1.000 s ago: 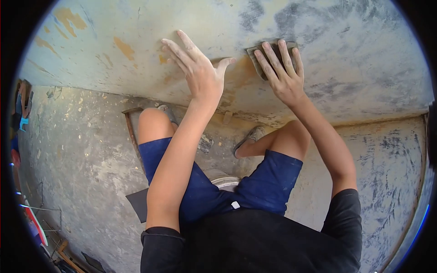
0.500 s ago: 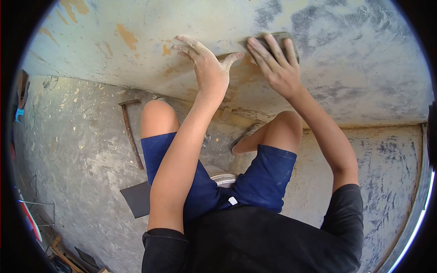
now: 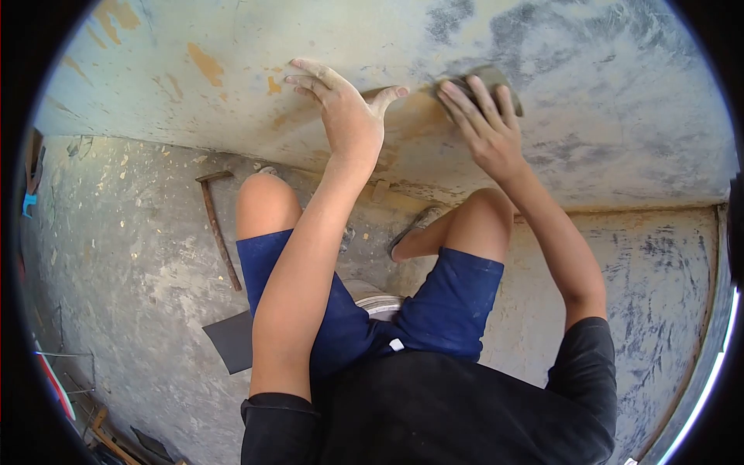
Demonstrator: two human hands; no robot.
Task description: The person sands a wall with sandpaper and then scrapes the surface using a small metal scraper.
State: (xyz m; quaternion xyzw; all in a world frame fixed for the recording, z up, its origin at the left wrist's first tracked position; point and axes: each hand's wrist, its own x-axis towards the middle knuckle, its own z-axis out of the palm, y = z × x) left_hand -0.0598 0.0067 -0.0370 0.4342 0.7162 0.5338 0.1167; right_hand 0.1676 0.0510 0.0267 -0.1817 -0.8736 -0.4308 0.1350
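My left hand (image 3: 345, 108) rests against the patchy grey-white wall panel (image 3: 256, 46), fingers spread and dusty, holding nothing. To its right, my right hand (image 3: 488, 124) presses a dark, flat sanding pad (image 3: 508, 85) against the same surface, its fingers laid over the pad. The pad's underside is hidden. Orange-brown patches mark the panel around my left hand, and dark grey smudges lie above and right of the pad.
A hammer (image 3: 217, 229) with a wooden handle lies on the stained floor (image 3: 139, 256) left of my knee. Beside my thigh is a dark grey sheet (image 3: 231, 341). Wooden pieces (image 3: 112, 438) and a wire frame (image 3: 74, 355) are at the lower left.
My right hand and the pad have shifted right and slightly down along the panel. My left hand stays at nearly the same spot, and the view has moved slightly.
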